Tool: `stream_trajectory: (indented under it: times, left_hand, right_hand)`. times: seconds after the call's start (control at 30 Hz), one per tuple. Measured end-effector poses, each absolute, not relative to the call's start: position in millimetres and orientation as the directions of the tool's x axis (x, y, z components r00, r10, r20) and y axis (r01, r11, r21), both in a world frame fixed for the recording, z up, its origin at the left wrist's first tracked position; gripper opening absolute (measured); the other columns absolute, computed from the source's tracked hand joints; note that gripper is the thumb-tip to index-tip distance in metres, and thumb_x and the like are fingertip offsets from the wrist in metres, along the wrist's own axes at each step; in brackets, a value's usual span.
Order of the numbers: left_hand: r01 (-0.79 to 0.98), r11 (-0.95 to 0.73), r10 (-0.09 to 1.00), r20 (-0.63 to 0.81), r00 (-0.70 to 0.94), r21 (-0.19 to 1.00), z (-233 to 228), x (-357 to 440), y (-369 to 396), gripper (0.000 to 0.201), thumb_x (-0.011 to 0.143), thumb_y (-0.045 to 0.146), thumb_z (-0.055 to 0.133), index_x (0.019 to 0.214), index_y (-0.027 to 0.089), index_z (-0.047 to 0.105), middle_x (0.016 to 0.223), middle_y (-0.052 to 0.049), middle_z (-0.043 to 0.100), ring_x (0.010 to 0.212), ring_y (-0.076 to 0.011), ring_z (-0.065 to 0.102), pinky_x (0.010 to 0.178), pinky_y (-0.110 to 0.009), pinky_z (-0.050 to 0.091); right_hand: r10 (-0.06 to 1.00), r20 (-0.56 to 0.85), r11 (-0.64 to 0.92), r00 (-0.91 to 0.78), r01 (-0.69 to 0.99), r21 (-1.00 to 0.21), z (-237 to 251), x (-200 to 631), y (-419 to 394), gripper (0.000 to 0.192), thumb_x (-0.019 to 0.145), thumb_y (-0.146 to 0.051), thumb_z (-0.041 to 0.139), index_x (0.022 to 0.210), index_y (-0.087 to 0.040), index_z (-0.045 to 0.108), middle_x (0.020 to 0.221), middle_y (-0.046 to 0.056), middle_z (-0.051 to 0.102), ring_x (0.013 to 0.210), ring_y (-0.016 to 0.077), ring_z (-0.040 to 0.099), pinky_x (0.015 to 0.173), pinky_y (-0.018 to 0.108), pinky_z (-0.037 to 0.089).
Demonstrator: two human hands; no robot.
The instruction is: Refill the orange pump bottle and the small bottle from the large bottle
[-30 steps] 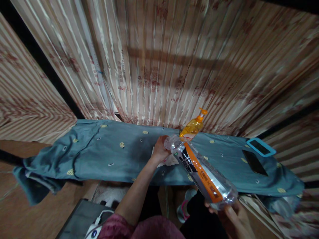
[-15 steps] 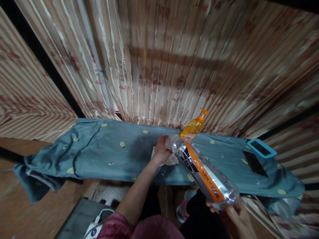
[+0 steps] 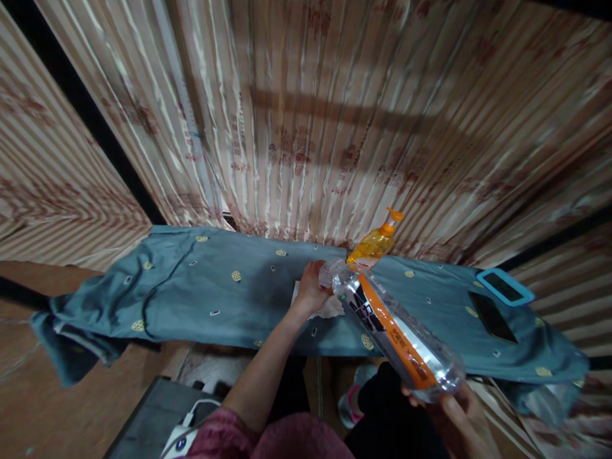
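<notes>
Bottle (image 3: 399, 333), clear with an orange and black label, is lying tilted in the air above the worktop (image 3: 215, 299), base toward us. Our right hand (image 3: 461, 421) is cupping that base, fingers (image 3: 452, 408) curled round it. Our left hand (image 3: 312, 290) is closing on the neck end, where the cap (image 3: 327, 273) is; we cannot tell how tightly it is gripping. Under that hand a white cloth (image 3: 329, 307) is lying on the blue sheet. An orange pump dispenser (image 3: 375, 242) is standing just behind, and two phones (image 3: 497, 303) are resting well to the right.
</notes>
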State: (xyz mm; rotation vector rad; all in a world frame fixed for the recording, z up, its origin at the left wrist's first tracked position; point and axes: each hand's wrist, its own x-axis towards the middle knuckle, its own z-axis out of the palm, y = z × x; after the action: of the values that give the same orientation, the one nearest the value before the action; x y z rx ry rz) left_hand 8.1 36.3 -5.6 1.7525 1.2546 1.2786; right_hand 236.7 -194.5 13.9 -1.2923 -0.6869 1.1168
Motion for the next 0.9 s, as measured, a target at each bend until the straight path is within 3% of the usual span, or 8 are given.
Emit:
stream_trajectory:
  times: [0.23,0.67,0.9]
  left_hand:
    - [0.349,-0.339,0.940,0.330,0.086,0.874,-6.4,7.8,36.8,0.048,0.063,0.011,0.083,0.107,0.016,0.063,0.108,-0.010,0.068,0.106,-0.0298,0.064,0.094,-0.044,0.052]
    - [0.346,-0.346,0.937,0.339,0.083,0.872,-9.0,7.1,38.5,0.052,0.061,0.011,0.084,0.108,0.017,0.063,0.107,-0.008,0.067,0.107,-0.0296,0.064,0.095,-0.044,0.052]
    - [0.332,-0.353,0.935,0.347,0.080,0.875,-10.9,7.4,39.8,0.053,0.059,0.012,0.085,0.107,0.018,0.063,0.108,-0.009,0.067,0.107,-0.0299,0.064,0.095,-0.046,0.052]
  right_hand:
    - [0.928,-0.155,-0.085,0.339,-0.211,-0.974,9.4,244.5,-193.5,0.079,0.076,-0.050,0.080,0.143,-0.021,0.052,0.101,0.013,0.078,0.069,0.0259,0.073,0.071,0.039,0.061]
    - [0.935,-0.150,-0.082,0.320,-0.217,-0.973,12.9,244.7,-193.4,0.081,0.078,-0.047,0.079,0.147,-0.019,0.048,0.093,0.011,0.078,0.068,0.0249,0.072,0.069,0.037,0.060]
    - [0.931,-0.157,-0.079,0.329,-0.237,-0.968,10.8,244.9,-192.2,0.070,0.077,-0.046,0.081,0.139,-0.024,0.055,0.092,0.007,0.079,0.068,0.0223,0.073,0.072,0.034,0.060]
